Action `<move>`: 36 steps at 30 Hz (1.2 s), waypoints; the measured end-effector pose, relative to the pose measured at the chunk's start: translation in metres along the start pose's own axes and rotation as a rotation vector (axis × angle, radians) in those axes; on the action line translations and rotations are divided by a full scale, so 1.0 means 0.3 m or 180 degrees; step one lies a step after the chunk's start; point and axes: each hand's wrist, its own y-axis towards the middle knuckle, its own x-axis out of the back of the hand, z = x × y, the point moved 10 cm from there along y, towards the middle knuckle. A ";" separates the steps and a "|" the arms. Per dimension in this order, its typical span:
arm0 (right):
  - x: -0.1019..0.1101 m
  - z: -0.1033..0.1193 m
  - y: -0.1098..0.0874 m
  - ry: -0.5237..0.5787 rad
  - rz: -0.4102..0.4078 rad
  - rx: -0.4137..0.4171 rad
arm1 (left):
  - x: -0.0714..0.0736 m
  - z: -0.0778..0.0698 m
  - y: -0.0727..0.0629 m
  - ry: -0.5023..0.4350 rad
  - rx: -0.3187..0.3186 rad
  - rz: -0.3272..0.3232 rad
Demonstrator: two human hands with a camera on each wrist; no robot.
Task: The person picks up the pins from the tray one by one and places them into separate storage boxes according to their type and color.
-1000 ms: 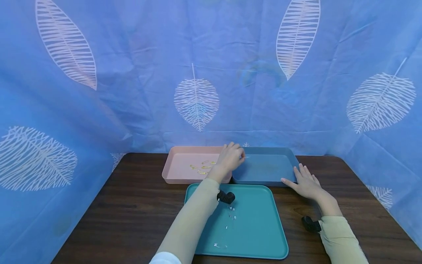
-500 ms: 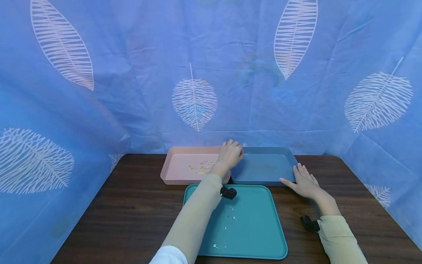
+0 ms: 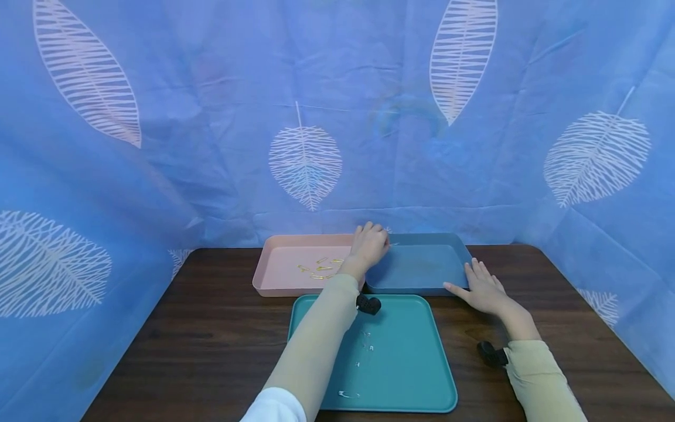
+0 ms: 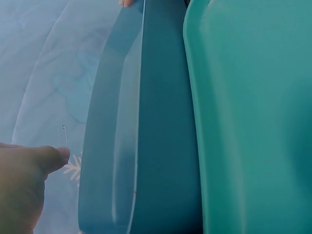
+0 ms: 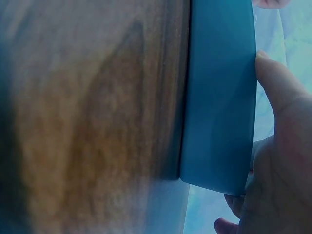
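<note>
My left hand (image 3: 371, 245) pinches a silver safety pin (image 4: 63, 136) between thumb and fingers; in its wrist view the pin stands up from the thumb tip. In the head view this hand is over the place where the pink tray (image 3: 270, 265) and the blue tray (image 3: 422, 264) meet, near their far edges. My right hand (image 3: 485, 290) lies with fingers spread at the blue tray's near right corner. Its thumb (image 5: 273, 78) touches the tray's rim in the right wrist view. Several gold safety pins (image 3: 319, 268) lie inside the pink tray.
A teal tray (image 3: 406, 357) stands nearest the body, with several silver safety pins (image 3: 349, 394) scattered on its left part, beside the left forearm. Under everything is a dark wooden table (image 3: 200, 340). A blue leaf-print cloth (image 3: 227, 158) hangs behind and at the sides.
The head view has drifted slightly, moving the trays leftward in it. My left hand has gone a little farther and rightward over the trays, still pinching the safety pin. The right hand stays at the corner.
</note>
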 end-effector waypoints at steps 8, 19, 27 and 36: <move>0.006 0.007 0.006 -0.0059 -0.0032 0.0031 | -0.017 0.012 0.006 0.0022 0.0080 0.0082; 0.007 0.013 0.002 -0.0008 -0.0009 0.0037 | -0.022 0.019 0.011 0.0106 0.0204 0.0182; 0.009 0.014 0.003 -0.0025 -0.0018 0.0038 | -0.014 0.028 0.001 0.0055 0.0152 0.0096; 0.011 0.009 -0.005 -0.0019 -0.0031 0.0038 | 0.053 0.028 -0.037 -0.0004 -0.0084 -0.0323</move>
